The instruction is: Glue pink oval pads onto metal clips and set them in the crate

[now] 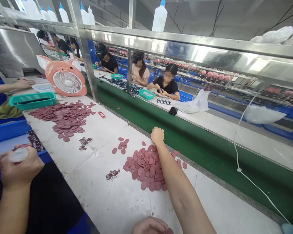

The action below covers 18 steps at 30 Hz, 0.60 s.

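My right hand (158, 135) reaches over the table to its far edge, beside the green conveyor belt. Its fingers are curled closed, and whatever they may hold is hidden. Under my forearm lies a pile of flat maroon oval pieces (146, 164), with several loose ones (122, 143) to its left. At the bottom edge, my left hand (150, 226) is partly cut off, its fingers curled with a maroon oval piece (170, 231) at their tips. Small dark reddish bits (112, 174) lie in a little heap left of the pile.
A co-worker's hands (19, 162) at left hold a whitish round-ended object. Beyond are another maroon pile (68, 118), a green tray (33, 100) and a pink fan (67, 79). The green belt (197, 139) runs past a metal shelf post (84, 55). A white cable (238, 152) hangs at right.
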Tool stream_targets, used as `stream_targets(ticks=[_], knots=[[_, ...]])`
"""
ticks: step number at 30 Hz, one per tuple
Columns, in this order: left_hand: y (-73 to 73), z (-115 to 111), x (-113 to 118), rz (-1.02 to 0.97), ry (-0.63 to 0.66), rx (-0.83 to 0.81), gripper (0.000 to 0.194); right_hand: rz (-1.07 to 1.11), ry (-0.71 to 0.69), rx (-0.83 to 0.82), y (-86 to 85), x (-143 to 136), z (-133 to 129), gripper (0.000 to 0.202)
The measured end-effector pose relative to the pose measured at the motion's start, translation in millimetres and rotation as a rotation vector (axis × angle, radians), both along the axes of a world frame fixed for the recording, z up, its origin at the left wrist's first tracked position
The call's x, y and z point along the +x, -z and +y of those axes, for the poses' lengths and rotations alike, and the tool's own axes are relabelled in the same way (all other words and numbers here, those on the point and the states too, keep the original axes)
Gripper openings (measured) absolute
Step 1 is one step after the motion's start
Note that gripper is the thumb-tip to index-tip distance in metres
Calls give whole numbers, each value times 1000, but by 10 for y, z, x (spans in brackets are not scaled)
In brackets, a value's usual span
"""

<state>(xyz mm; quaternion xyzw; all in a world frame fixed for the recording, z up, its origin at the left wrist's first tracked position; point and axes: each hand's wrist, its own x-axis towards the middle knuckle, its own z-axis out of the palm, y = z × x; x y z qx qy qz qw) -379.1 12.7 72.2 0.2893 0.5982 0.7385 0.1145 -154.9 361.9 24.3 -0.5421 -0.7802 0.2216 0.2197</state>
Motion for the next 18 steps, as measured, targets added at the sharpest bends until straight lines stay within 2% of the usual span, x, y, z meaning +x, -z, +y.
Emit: stream_targets(ticks=[2, 4, 6, 8, 10, 12, 15, 18], knots=[[176, 43, 592, -44, 124, -31, 45, 40, -3, -34, -100, 68, -31, 32], [418, 91, 1402, -280, 451, -67, 47, 107, -12, -67, -212, 201, -154, 27], [680, 116, 2166, -360, 625, -125, 35, 203, -30, -96, -319, 428, -412, 24], [918, 106, 2670, -424, 738, -175, 33, 316, -45, -123, -400, 759, -824, 20], [1100, 73, 2861, -587, 843, -186, 32, 422, -34, -154, -439, 1167, -1363, 19], [1197, 32, 2844, -743, 885, -192, 29, 512, 15, -213, -425, 1590, -1962, 21], [1182, -38, 2754, -838, 922, -220, 24, 725, 80, -445, -293, 2094, -2792, 21], [1073, -125, 2811, -883, 979, -248, 20, 811, 150, -481, -76, 2336, -3351, 15]])
